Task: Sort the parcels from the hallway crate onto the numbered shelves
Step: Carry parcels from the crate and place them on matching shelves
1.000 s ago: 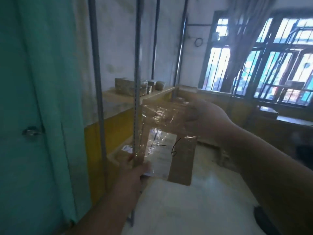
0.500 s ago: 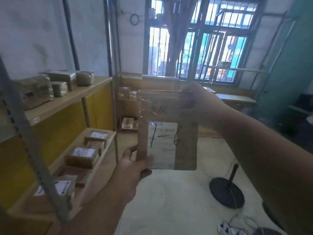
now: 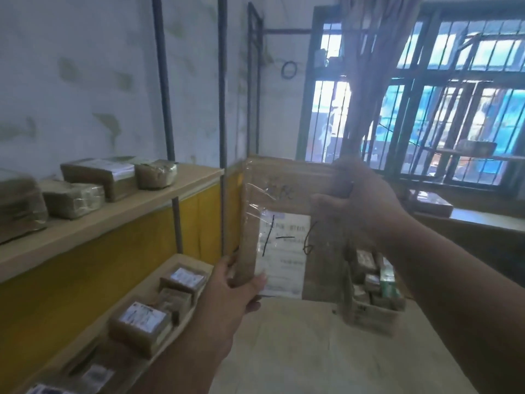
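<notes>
On the upper shelf (image 3: 119, 214) at the left, four brown taped parcels are seen: a large one (image 3: 17, 209) cut by the frame edge, a small block (image 3: 74, 201), a longer box (image 3: 98, 177) with a white label, and a rounded bundle (image 3: 155, 175) nearest the shelf's far end. The shelf is carried by grey metal uprights (image 3: 223, 123), with a yellow panel (image 3: 93, 268) below it. On the lower shelf (image 3: 181, 258), at least five labelled parcels are laid in a row; two are clear, a box (image 3: 139, 322) with a white label and a smaller one (image 3: 183, 281) behind it, while the others are blurred or cut by the frame edge.

In the middle, a flat brown envelope parcel (image 3: 287, 231) is held upright in the air, in front of the shelves and touching neither. Its white label is marked by hand "1-6", and clear tape is wrapped over its upper half. Its lower left corner is pinched by the left hand (image 3: 235, 285), thumb on the front, fingers behind. Its upper right edge is gripped by the right hand (image 3: 366, 200), the fingers (image 3: 326, 204) curled over the front.

Behind the envelope, on the floor (image 3: 298, 351), a cardboard crate (image 3: 372, 311) is partly seen, filled with small parcels; their count cannot be told. At the right, a barred window (image 3: 443, 109) is seen, with one boxed parcel (image 3: 431, 203) on the ledge beneath it.
</notes>
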A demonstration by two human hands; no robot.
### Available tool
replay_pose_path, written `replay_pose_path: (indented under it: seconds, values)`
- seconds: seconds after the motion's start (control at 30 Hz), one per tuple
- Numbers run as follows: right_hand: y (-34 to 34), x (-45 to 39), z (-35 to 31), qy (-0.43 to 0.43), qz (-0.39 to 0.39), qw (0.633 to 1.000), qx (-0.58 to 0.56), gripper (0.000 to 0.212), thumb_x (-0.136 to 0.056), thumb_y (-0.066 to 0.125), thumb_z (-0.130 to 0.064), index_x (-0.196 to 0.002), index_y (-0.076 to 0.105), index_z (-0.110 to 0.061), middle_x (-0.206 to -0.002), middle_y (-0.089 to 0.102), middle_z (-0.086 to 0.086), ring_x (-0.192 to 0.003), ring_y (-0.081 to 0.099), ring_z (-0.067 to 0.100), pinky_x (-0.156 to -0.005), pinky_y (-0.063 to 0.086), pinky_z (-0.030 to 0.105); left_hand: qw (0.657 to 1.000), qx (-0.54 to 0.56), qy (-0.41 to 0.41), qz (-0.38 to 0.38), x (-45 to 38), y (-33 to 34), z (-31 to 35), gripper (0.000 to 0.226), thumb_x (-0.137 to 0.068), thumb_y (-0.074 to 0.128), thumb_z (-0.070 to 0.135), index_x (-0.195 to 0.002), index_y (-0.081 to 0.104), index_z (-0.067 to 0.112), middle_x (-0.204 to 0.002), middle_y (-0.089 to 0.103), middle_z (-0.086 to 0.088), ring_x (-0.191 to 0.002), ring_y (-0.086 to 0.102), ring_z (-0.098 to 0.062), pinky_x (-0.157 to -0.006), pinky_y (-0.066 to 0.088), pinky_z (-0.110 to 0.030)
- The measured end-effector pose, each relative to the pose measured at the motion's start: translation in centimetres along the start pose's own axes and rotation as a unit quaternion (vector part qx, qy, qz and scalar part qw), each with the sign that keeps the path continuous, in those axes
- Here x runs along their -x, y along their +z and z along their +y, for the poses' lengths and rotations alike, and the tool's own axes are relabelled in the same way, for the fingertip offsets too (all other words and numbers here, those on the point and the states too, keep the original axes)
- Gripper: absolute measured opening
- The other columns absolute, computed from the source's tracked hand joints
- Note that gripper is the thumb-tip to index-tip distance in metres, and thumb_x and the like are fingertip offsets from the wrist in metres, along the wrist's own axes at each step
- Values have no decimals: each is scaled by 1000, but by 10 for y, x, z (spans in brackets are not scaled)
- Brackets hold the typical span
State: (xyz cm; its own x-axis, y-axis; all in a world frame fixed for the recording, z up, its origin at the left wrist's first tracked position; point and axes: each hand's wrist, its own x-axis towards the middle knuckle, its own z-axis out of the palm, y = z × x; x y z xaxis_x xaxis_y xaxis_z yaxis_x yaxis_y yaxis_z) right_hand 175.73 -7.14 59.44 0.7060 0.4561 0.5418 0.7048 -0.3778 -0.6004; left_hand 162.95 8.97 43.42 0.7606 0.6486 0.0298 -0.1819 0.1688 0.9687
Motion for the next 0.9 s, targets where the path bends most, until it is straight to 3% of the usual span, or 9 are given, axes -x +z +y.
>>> replay_pose_path:
  seconds: [0.23, 0.33, 0.5, 0.73, 0.83, 0.9]
  values:
    - [79, -118, 30, -38, -31, 998, -38, 48, -76, 83, -37, -108, 48, -36, -93, 64, -13, -81, 66, 8, -69, 61, 32, 996, -64, 41, 54, -116, -20, 18, 40, -84, 78, 15, -114, 57, 30, -79, 76, -3, -62, 62, -19, -63, 56, -35]
    - [93, -163, 46, -45, -34, 998, -37, 48, -78, 82, -37, -112, 48, -35, -94, 63, -13, -81, 65, 7, -66, 59, 28, 993, -97, 49, 45, -167, -14, 23, 40, -83, 79, 20, -116, 56, 28, -80, 77, -1, -60, 62, -17, -62, 55, -38]
    - [101, -227, 74, -64, -25, 996, -51, 48, -80, 81, -37, -113, 46, -38, -95, 62, -17, -79, 62, -1, -49, 44, 6, 989, -114, 73, 57, -233, 8, 29, 37, -83, 79, 21, -114, 58, 28, -79, 77, 2, -55, 63, -10, -59, 56, -33]
    - [131, -313, 108, -101, -47, 984, -136, 58, -73, 86, -34, -114, 46, -39, -96, 66, -14, -79, 68, 2, -59, 57, 22, 969, -188, 115, 110, -298, 24, 37, 49, -81, 81, 28, -124, 57, 35, -98, 77, 10, -69, 68, -7, -58, 53, -22]
    - [150, -356, 123, -126, -45, 974, -182, 64, -68, 89, -38, -116, 47, -41, -99, 67, -14, -85, 70, 7, -70, 63, 38, 950, -243, 129, 150, -316, 34, 40, 57, -77, 83, 33, -126, 55, 37, -98, 76, 19, -75, 72, -4, -61, 55, -21]
    - [164, -385, 131, -145, -71, 964, -210, 69, -66, 89, -44, -121, 46, -40, -102, 68, -11, -87, 71, 11, -71, 63, 41, 933, -268, 136, 198, -328, 47, 38, 59, -75, 84, 34, -126, 54, 38, -97, 75, 22, -78, 73, -3, -61, 55, -19]
